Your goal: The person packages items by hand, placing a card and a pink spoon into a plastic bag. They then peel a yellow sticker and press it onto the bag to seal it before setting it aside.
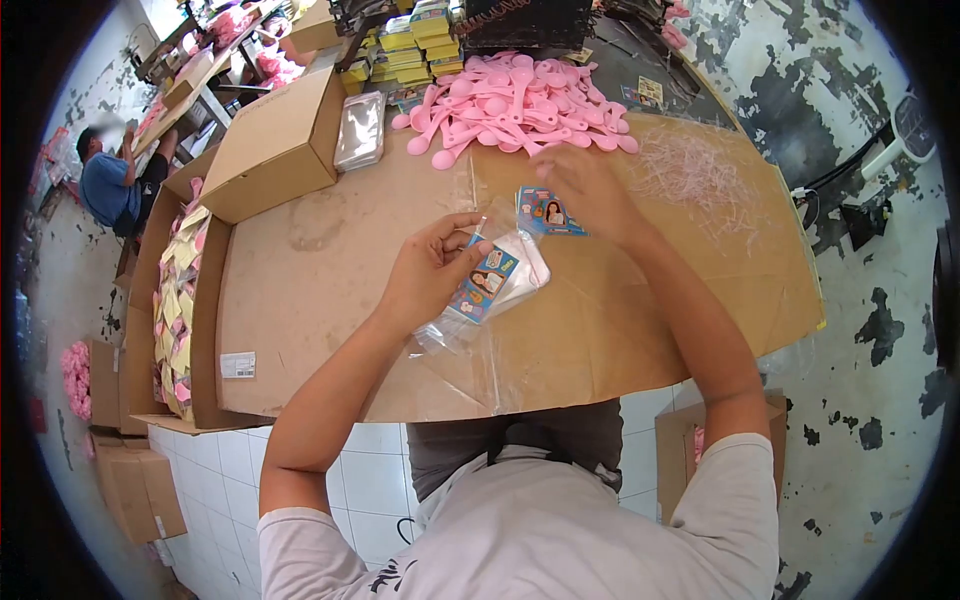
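Note:
My left hand (pixel 433 272) is closed on a blue printed card (pixel 487 283) and a clear plastic bag (pixel 440 332), near the middle of the cardboard-covered table. Under and beside the card lie more clear bags (pixel 527 272). My right hand (pixel 580 190) is raised just above a stack of blue cards (pixel 540 212), in front of the pink pile; its fingers are bent, and whether they hold anything is too small to make out. Pink spoon-shaped plastic pieces (pixel 520 105) are heaped at the table's far side.
An open box of packed pieces (pixel 180 300) stands at the left, beside a closed carton (pixel 275 145). A stack of clear bags (pixel 360 130) lies near it. Thin plastic strips (pixel 700 170) are at the right, yellow stacks (pixel 405 50) behind. Another person (pixel 110 185) sits far left.

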